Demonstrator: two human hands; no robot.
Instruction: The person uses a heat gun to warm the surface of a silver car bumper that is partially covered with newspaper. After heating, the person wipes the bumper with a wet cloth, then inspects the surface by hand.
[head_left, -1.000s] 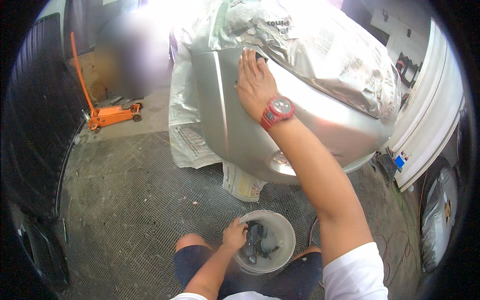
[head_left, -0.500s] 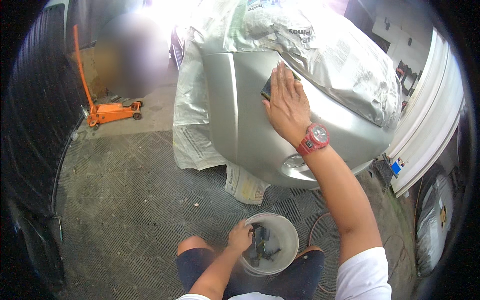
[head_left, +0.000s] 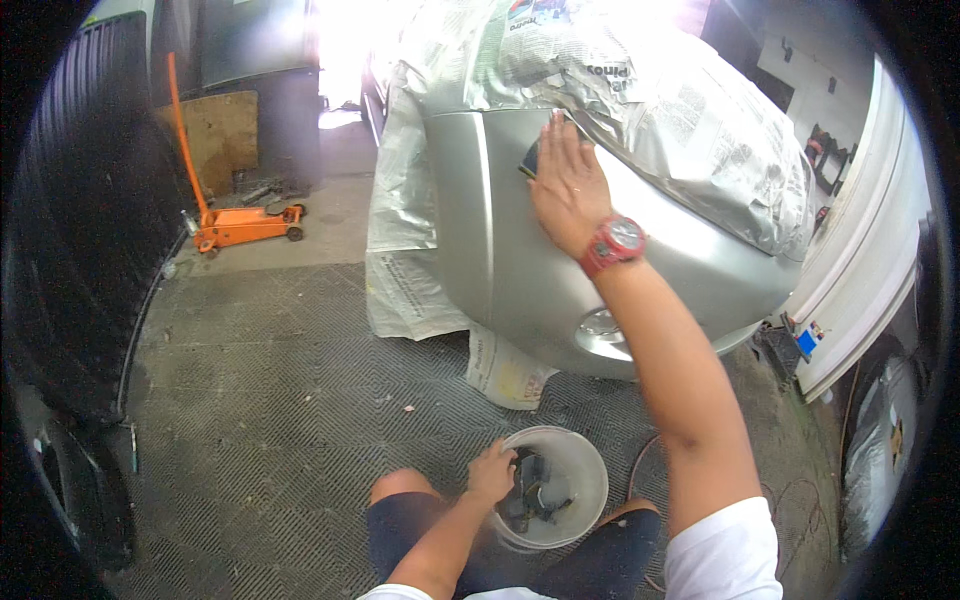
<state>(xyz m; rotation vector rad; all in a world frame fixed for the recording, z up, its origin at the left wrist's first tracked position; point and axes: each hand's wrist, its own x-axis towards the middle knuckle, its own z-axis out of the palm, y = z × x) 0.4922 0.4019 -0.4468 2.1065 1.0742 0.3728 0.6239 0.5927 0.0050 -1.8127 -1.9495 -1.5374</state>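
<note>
My right hand (head_left: 572,188), with a red watch on the wrist, lies with fingers stretched over a dark sanding pad (head_left: 529,163). It presses the pad to the upper part of a silver car bumper (head_left: 530,260); most of the pad is hidden beneath the palm and fingers. Between my knees stands a whitish bucket (head_left: 588,480). The fingers of my left hand (head_left: 491,472) are curled over its left rim. Several dark pieces of sheet or pad (head_left: 537,492) lie in the cloudy water inside.
Newspaper masking (head_left: 700,150) covers the car above the bumper and hangs along its left side. An orange floor jack (head_left: 245,226) stands far left on the floor. A thin hose (head_left: 638,462) runs right of the bucket. White panels (head_left: 868,240) lean at the right.
My right hand has slid left and slightly up across the bumper with the pad. The view has shifted a little, and a blurred shape behind the jack is gone. My left hand stays on the bucket.
</note>
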